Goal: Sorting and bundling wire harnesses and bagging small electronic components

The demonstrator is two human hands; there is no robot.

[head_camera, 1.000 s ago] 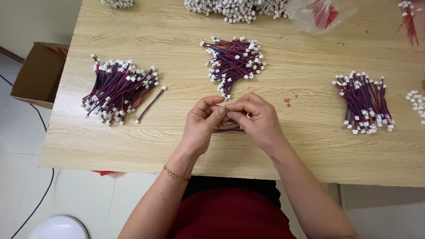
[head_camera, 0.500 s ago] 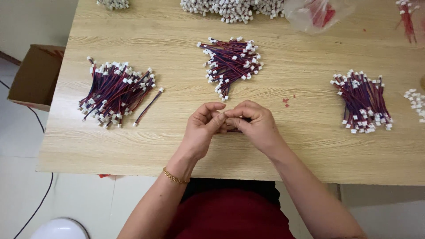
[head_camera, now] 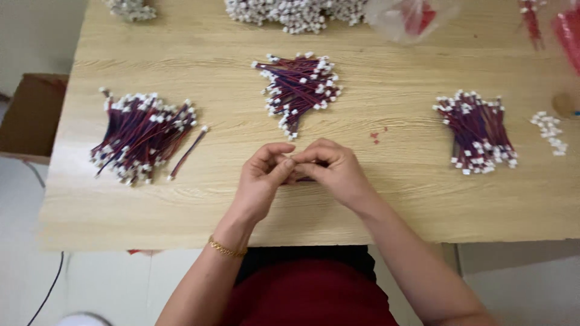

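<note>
Pinching together over the near middle of the wooden table (head_camera: 386, 205), the left hand (head_camera: 263, 181) and the right hand (head_camera: 335, 172) meet fingertip to fingertip, both closed on a short wire lead (head_camera: 302, 178) of which only a dark red sliver shows between the fingers (most of it is hidden inside the grip). The left thumb and forefinger press toward the right hand's bent fingers, and the two hands touch. A thin gold bracelet (head_camera: 226, 247) circles the left wrist.

Just beyond the hands, toward the middle of the table, lies a fan-shaped heap of red and dark wire leads (head_camera: 299, 87) with small white connectors at their ends. Well to the left lies a larger pile of the same leads (head_camera: 142, 136), with one single lead (head_camera: 187, 154) lying a little apart at its right edge. To the right lies a third bundle (head_camera: 477, 133), its leads lined up more neatly, and near it, by the table's right edge, a small cluster of loose white connectors (head_camera: 548, 131).

Along the far edge sits a long mound of white connectors (head_camera: 290, 12), a smaller one (head_camera: 130, 8) to its left, and a clear plastic bag (head_camera: 411, 18) with something red inside. A brown cardboard box (head_camera: 30, 115) stands on the floor beside the table's left end.
</note>
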